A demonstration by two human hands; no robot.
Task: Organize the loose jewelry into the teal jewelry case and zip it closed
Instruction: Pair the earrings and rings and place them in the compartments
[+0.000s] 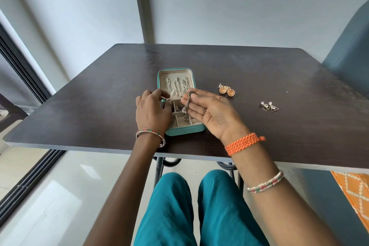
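— Nearest item, bottom of frame?

— Teal trousers [199, 209], my knees, lower centre. Above them the near edge of the dark table [279, 78].

— Wrists?

— Beaded bangle [150, 136] on the left wrist; orange braided band [242, 144] on the right wrist, a second beaded bangle [265, 182] lower on that forearm.

— Left hand?

— Left hand [152, 110], centre frame, back up, lying over the left side of the teal jewelry case [186, 131]. Fingers curled, tips pinching something small and pale at the hinge line; I cannot tell what it is.

— Right hand?

— Right hand [211, 110], palm up, just right of the case. Thumb and fingers hold a dark metal dangling earring [186, 104], which hangs over the divided compartments.

— Case?

— Lying flat and unzipped, centre of frame. Near half: small cream compartments, some with dark pieces. Far half: silver chains [177, 87] hung in a row.

— Further right?

— Orange round earrings [226, 90], one pair, right of centre. Silver triangle earrings [269, 106], further right, well apart from the case.

— Top of frame?

— Grey wall [239, 6].
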